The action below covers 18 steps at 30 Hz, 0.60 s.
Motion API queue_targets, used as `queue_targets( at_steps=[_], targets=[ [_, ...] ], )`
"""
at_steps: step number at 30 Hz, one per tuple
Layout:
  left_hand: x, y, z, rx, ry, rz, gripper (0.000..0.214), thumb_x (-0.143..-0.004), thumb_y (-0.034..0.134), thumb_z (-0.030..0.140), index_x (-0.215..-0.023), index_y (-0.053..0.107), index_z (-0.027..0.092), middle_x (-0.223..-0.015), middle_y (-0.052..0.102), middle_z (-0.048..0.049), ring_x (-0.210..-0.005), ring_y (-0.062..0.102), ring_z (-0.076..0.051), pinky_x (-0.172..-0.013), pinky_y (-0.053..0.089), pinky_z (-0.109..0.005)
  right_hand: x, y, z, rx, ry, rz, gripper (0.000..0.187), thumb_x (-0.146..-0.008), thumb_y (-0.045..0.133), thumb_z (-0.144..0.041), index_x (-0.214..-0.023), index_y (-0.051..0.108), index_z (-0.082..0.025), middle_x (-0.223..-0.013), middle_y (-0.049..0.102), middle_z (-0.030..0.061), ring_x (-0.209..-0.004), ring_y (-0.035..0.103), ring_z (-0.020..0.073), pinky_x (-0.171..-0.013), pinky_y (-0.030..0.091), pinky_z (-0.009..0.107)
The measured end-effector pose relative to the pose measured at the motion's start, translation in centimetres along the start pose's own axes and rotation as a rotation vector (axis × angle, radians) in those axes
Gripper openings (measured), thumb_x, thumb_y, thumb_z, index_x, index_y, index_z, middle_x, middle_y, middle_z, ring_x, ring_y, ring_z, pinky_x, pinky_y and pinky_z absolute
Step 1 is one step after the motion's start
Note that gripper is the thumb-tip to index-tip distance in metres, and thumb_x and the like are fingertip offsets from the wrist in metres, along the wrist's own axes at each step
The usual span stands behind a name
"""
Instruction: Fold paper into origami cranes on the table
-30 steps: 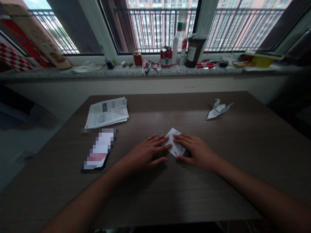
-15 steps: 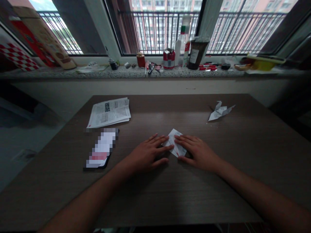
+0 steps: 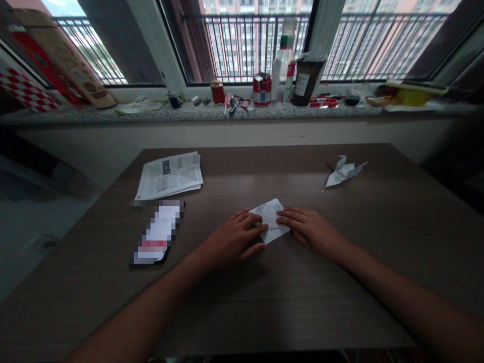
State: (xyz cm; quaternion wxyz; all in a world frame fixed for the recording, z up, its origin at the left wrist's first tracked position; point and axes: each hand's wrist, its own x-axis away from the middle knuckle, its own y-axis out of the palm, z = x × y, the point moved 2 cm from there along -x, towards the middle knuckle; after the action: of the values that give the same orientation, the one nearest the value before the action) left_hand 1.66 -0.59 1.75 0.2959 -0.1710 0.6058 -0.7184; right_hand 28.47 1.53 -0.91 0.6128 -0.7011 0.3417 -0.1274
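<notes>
From my remote post I see the left hand [image 3: 239, 236] lying loose, fingers spread on a folded paper [image 3: 273, 218] mid-table [image 3: 298, 307]; right hand [image 3: 312, 229] touches its right edge, thumb hidden, so I can't tell if it pinches. Fingers cover part of the sheet. Well left, a phone [image 3: 158, 233]; just behind it, printed sheets [image 3: 172, 174]. Far right, a paper crane [image 3: 343, 172]. Beyond, the windowsill [image 3: 200, 115] carries a can [image 3: 262, 91] and dark cup [image 3: 305, 80].
</notes>
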Motion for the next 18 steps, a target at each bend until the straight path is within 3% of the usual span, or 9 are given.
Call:
queue_targets(
  at_steps=[4,8,11,15,18],
  targets=[
    [0.1,0.2,-0.1,0.041,0.043,-0.044,0.053,-0.108,0.045,0.054,-0.153,0.050,0.025,-0.165,0.040,-0.0099,-0.153,0.036,-0.031,-0.127,0.027,-0.052,0.0,-0.1,0.4,0.040,0.012,-0.001,0.047,-0.101,0.054,-0.015,-0.145,0.058,-0.030,-0.154,0.057,0.0033,-0.141,0.053,0.0275,-0.116,0.045,0.054],
    [-0.1,0.4,0.4,0.086,0.079,-0.094,0.059,-0.109,0.043,0.055,-0.160,0.039,0.026,-0.165,0.041,-0.0080,-0.154,0.034,-0.028,-0.130,0.020,-0.049,0.0,-0.4,0.9,0.077,0.060,0.023,0.051,-0.101,0.055,-0.016,-0.149,0.055,-0.033,-0.161,0.048,0.0062,-0.146,0.046,0.0304,-0.116,0.043,0.057],
    [-0.2,0.5,1.0,0.089,0.064,-0.107,0.063,-0.108,0.044,0.057,-0.160,0.040,0.023,-0.165,0.039,-0.0099,-0.153,0.035,-0.030,-0.129,0.024,-0.049,-0.1,-0.4,1.1,0.048,0.078,0.049,0.051,-0.100,0.056,-0.016,-0.148,0.055,-0.034,-0.160,0.048,0.0076,-0.146,0.045,0.0320,-0.114,0.044,0.058],
    [-0.3,1.0,1.9,0.060,0.014,-0.079,0.061,-0.107,0.044,0.058,-0.158,0.044,0.023,-0.162,0.043,-0.0119,-0.148,0.041,-0.034,-0.122,0.036,-0.050,-0.5,-0.6,1.0,-0.075,0.154,0.177,0.030,-0.101,0.059,-0.022,-0.130,0.065,-0.023,-0.138,0.062,0.0139,-0.127,0.059,0.0303,-0.106,0.050,0.051],
    [-0.4,1.4,2.4,0.053,0.000,-0.045,0.062,-0.107,0.044,0.058,-0.157,0.045,0.021,-0.159,0.046,-0.0140,-0.146,0.043,-0.033,-0.120,0.038,-0.049,-0.9,-0.8,0.6,-0.182,0.201,0.212,0.008,-0.098,0.066,-0.026,-0.104,0.067,-0.021,-0.109,0.068,0.0102,-0.105,0.065,0.0270,-0.091,0.054,0.044]
  ],
)
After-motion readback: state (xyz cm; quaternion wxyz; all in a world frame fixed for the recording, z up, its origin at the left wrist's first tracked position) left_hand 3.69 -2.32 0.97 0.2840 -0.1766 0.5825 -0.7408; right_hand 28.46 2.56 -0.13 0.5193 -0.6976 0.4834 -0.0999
